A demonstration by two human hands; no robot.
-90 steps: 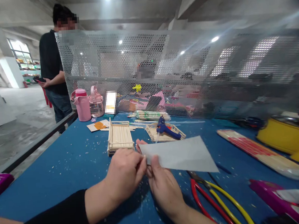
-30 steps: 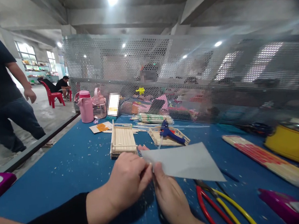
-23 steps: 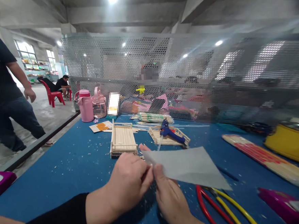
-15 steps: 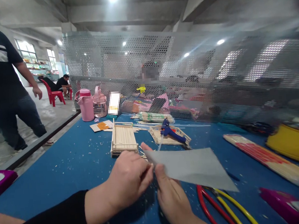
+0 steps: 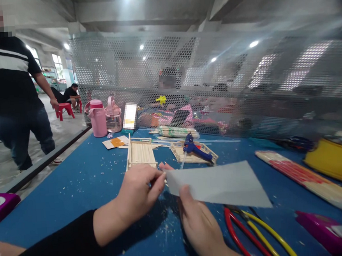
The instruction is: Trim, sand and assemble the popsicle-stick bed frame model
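Observation:
A flat, four-sided sheet of grey paper [image 5: 222, 185] is gripped along its left part by my right hand [image 5: 199, 219], thumb on top and fingers behind. My left hand [image 5: 141, 188] is closed in a pinch at the sheet's left edge; whatever small thing is between its fingertips cannot be made out. Just beyond my left hand stands a small tray-like frame of thin wooden sticks [image 5: 142, 151], its near end partly covered by the hand. Behind the paper, a blue glue gun [image 5: 197, 150] rests on a second wooden stick frame [image 5: 177, 153].
Red-handled pliers [image 5: 238, 232] and a yellow-handled tool [image 5: 269, 234] lie below the paper. To the right are a pack of sticks [image 5: 303, 177] and a yellow container [image 5: 334, 159]. Pink bottles [image 5: 98, 119] stand before a perforated metal screen [image 5: 105, 66]. A person [image 5: 13, 88] stands left.
My left hand has shifted slightly left and up, its pinch now at the paper's edge. The paper has risen and tilted a little. The standing person has moved right.

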